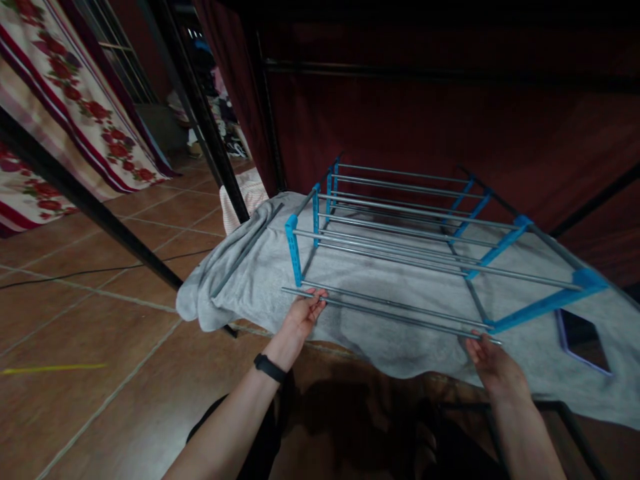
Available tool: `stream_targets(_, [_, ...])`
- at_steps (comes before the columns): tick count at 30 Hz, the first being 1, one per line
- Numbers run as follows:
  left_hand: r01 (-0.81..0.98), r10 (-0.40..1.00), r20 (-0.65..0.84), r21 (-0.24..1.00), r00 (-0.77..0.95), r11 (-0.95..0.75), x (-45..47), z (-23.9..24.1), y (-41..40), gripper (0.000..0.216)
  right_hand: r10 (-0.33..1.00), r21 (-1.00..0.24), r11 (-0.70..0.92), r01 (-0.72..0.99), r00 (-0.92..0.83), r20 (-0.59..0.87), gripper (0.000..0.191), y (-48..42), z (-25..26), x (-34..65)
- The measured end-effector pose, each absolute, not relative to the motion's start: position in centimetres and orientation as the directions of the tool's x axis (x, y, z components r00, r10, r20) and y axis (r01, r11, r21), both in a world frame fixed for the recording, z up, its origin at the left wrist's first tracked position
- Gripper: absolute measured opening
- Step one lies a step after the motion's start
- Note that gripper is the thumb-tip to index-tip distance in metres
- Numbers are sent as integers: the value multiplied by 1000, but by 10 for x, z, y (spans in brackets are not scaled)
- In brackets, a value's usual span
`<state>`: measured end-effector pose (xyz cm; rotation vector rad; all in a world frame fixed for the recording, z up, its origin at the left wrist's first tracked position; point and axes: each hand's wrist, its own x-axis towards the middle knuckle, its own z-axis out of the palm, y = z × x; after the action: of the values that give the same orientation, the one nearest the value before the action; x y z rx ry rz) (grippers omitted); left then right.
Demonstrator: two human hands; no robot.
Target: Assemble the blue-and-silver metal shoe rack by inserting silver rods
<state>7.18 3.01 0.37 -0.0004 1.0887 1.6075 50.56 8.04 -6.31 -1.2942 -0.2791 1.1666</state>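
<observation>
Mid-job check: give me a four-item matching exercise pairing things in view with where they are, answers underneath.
Things:
1. Nearest metal rod
2. Smartphone
3. Black wristband
4. Yellow strip

Places:
A. On the tiled floor
B. Around the left wrist
C. Held by the left hand and right hand
D. On the grey blanket, beside the rack

Pairs: 1-C, 2-D, 3-B, 4-A

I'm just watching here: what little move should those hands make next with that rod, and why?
Probably raise the metal rod slightly toward the rack, using both hands together. The left hand and right hand grip it near its two ends, both tips look free of the blue brackets, and it runs roughly alongside the rack's near lower edge.
</observation>
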Motion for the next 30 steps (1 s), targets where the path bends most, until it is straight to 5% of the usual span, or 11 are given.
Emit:
stream_targets(9, [-769, 801, -507, 632, -317, 95, 72, 2, 19, 15, 703, -814, -253, -523, 478, -526, 15, 83, -64, 513])
stream_targets(30, [-750, 798, -498, 655, -340, 89, 81, 4, 18, 13, 737, -874, -135, -467, 542, -404, 19, 72, -57, 504])
